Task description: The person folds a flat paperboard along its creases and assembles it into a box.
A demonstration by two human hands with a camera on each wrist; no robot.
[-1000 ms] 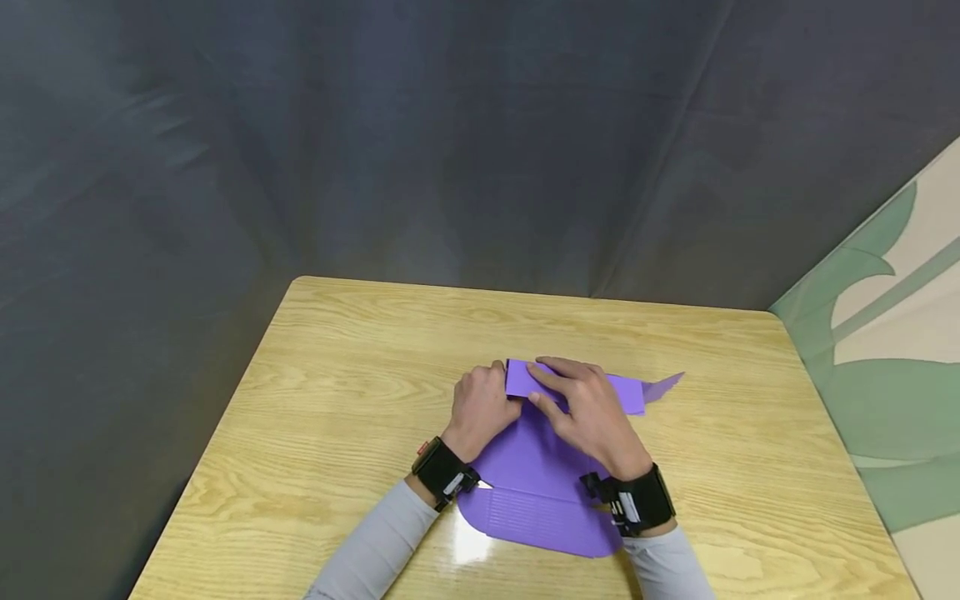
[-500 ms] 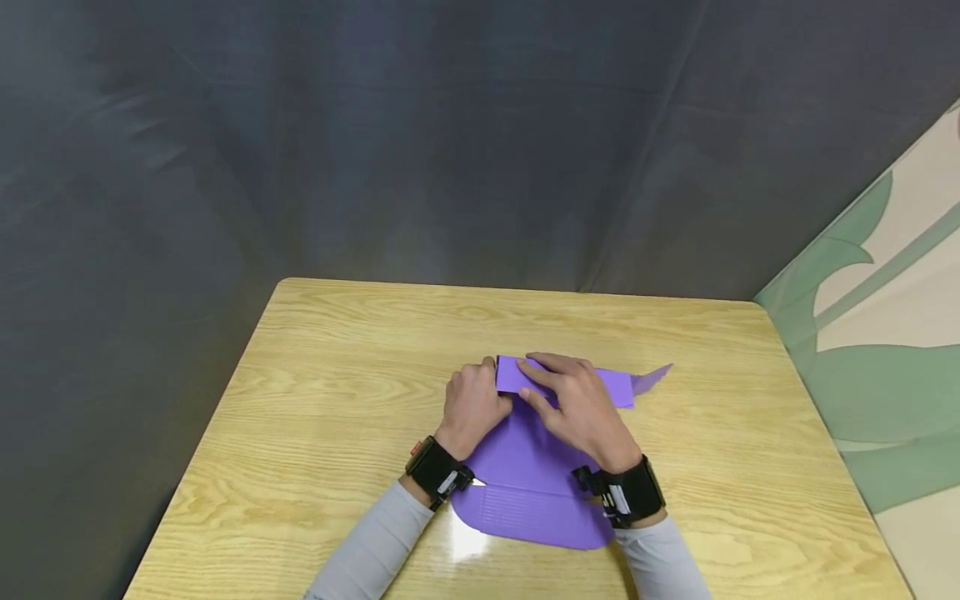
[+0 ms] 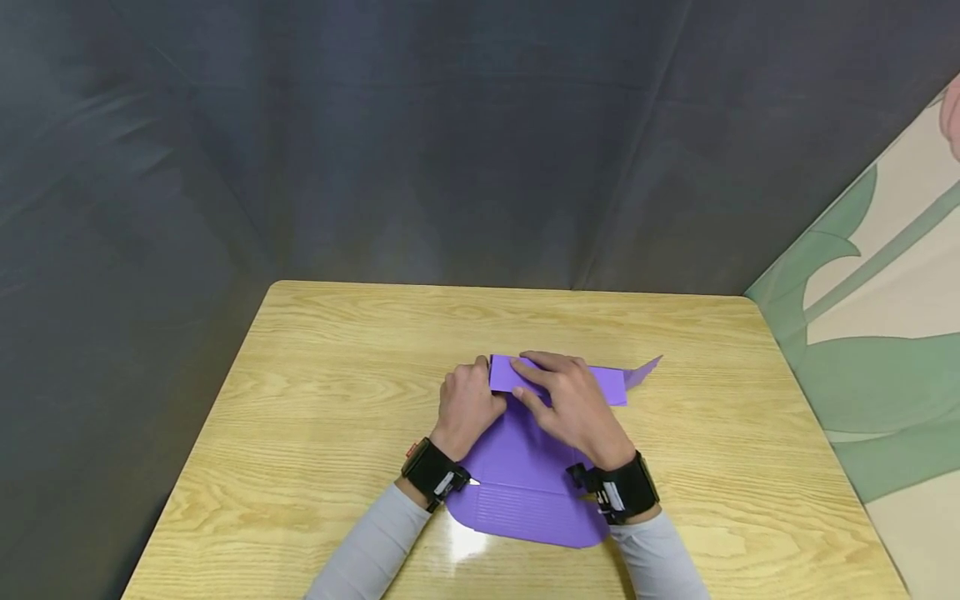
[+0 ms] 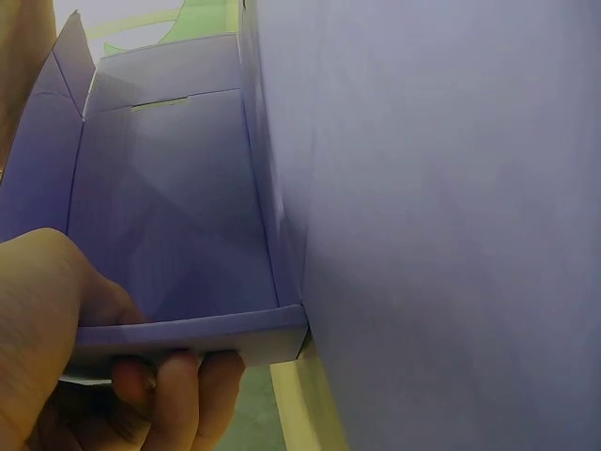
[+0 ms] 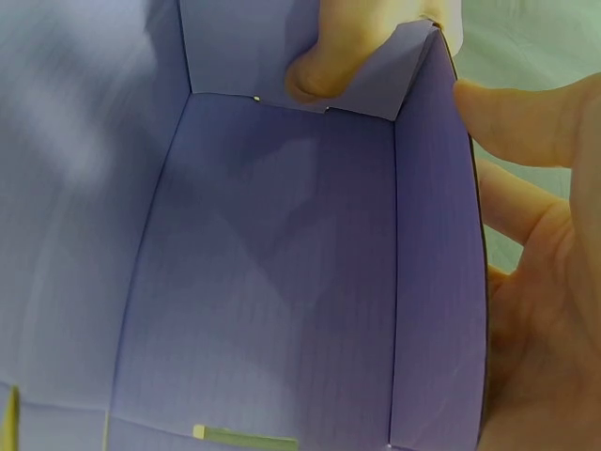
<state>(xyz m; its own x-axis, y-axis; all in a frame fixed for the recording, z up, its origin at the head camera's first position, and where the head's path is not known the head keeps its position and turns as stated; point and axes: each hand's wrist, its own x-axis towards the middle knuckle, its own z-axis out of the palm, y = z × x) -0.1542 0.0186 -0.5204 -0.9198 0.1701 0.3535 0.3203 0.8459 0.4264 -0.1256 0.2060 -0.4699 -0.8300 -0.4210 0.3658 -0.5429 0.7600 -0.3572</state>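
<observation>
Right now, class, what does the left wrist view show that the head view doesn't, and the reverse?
Only the left wrist view shows the purple carton's recessed inner panel, with a narrow slot along its far crease, and the left hand's fingertips pressed against the outside of the near end wall.

Only the head view shows the dark curtain, the grey sleeves, the black wristbands and the lined flap nearest the person.

Both show the left hand gripping one end of the purple carton.
</observation>
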